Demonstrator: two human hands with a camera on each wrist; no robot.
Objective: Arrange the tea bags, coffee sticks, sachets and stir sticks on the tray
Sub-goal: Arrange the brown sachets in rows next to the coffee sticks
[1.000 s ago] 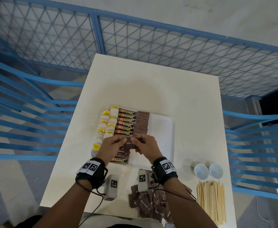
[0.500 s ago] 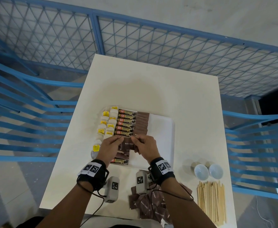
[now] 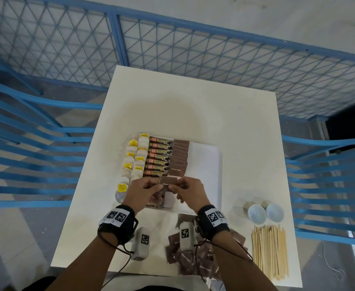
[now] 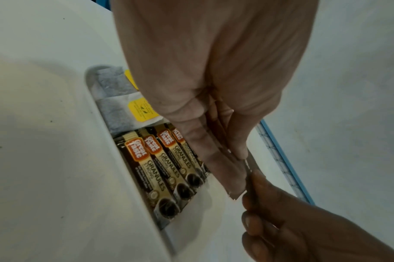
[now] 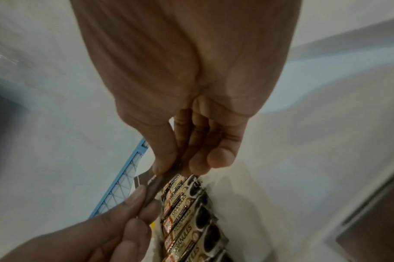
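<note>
Over the last second you have lifted the brown sachet (image 3: 168, 182) a little and carried it slightly toward the tray's far edge, so it now sits just past the last sachet in the column (image 3: 179, 159). That suggests you are lining it up as the next one in that row; it is not yet laid down.

Both hands hover over the near part of the tray (image 3: 206, 164), palms down, wrists side by side. Your left hand (image 3: 144, 191) pinches the sachet's left end between thumb and fingertips; your right hand (image 3: 190, 191) pinches the right end the same way, other fingers curled.

Loose sachets (image 3: 193, 261) wait at the desk's near edge, and stir sticks (image 3: 269, 253) at the near right corner.
</note>
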